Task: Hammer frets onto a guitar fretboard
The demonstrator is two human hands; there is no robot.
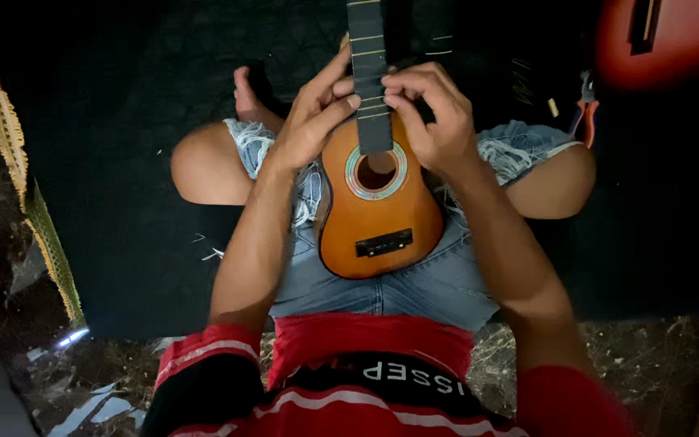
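Observation:
A small orange-brown ukulele lies on my lap, its body toward me and its dark fretboard pointing away. It has a round sound hole and a black bridge; I see no strings. My left hand grips the left side of the neck where it meets the body, thumb pressed on the fretboard edge. My right hand curls over the right side of the neck, fingertips on the fretboard. I sit cross-legged in frayed denim shorts and a red shirt.
A dark mat with a fringed edge covers the floor under me. A red guitar body lies at the top right, with orange-handled pliers beside it. Marbled floor shows near me.

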